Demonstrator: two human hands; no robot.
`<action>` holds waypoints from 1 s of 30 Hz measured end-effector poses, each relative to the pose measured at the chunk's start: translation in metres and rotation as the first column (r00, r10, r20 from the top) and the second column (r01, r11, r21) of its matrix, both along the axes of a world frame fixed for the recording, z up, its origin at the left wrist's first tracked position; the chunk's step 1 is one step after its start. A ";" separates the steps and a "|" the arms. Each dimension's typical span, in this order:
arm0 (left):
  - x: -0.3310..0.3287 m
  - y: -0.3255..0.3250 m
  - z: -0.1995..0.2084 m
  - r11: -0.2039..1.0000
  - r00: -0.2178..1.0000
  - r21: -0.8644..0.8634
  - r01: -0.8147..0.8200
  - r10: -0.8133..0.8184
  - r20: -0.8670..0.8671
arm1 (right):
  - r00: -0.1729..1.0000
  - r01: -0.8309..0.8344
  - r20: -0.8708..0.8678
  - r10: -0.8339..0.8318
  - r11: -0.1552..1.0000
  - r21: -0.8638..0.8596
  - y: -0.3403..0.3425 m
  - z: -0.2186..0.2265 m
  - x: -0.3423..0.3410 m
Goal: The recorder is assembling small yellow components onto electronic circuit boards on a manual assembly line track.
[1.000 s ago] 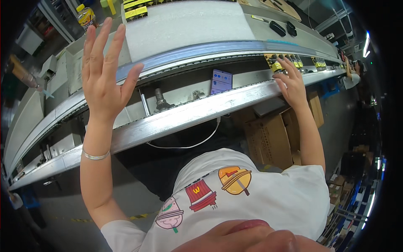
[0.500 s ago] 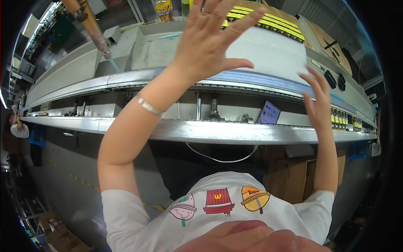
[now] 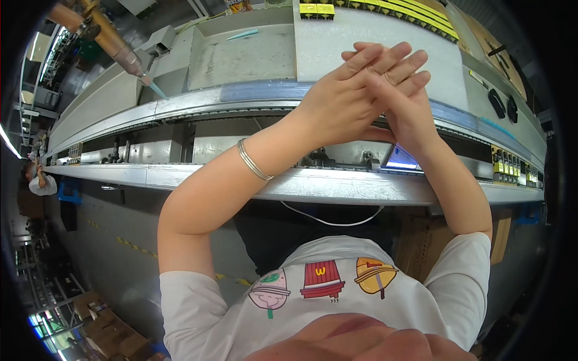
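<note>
My left hand [image 3: 346, 105], its wrist wearing a silvery bangle [image 3: 254, 160], is raised above the metal conveyor rails with its fingers stretched out to the upper right. Against it lies my right hand [image 3: 414, 114], its thumb across the back of the left hand. Most of the right fingers are hidden behind the left hand. No object shows between the hands. Below them a phone [image 3: 402, 160] with a lit screen leans between the rails, partly covered by my right wrist. Beyond the hands lies a white foam sheet [image 3: 337, 45].
Yellow-and-black parts [image 3: 391, 8] stand in rows on the foam sheet; similar ones [image 3: 506, 165] sit between the rails at right. An orange dispenser with a blue nozzle [image 3: 147, 80] hangs at left. Black objects [image 3: 497, 103] lie at right. Another person [image 3: 42, 183] is far left.
Both hands were apart and spread open. Now they have come together over the rails, my left hand lower and to the right, my right hand to the left. The view has shifted slightly.
</note>
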State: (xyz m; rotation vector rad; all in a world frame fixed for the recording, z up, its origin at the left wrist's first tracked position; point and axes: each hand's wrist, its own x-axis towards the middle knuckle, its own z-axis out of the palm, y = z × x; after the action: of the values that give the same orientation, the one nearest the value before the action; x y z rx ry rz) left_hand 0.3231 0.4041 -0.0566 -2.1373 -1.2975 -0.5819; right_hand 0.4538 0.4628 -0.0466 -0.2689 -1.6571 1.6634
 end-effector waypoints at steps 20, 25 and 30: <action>-0.004 -0.006 -0.005 0.999 0.997 0.036 0.021 -0.018 -0.080 | 1.000 -0.012 0.022 0.013 0.999 -0.044 0.007 0.004 0.009; -0.003 -0.006 -0.006 0.999 0.997 0.039 0.022 -0.019 -0.079 | 0.999 -0.024 0.022 0.025 0.997 -0.075 0.009 0.001 0.009; 0.001 -0.006 -0.006 0.998 0.996 0.058 0.013 -0.008 -0.087 | 0.999 -0.035 0.001 0.035 0.998 -0.057 0.010 -0.001 0.011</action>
State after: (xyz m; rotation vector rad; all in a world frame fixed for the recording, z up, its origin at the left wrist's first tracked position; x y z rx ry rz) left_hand 0.3243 0.3984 -0.0624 -2.0986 -1.2085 -0.5193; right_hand 0.4645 0.4732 -0.0478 -0.2702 -1.6264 1.7389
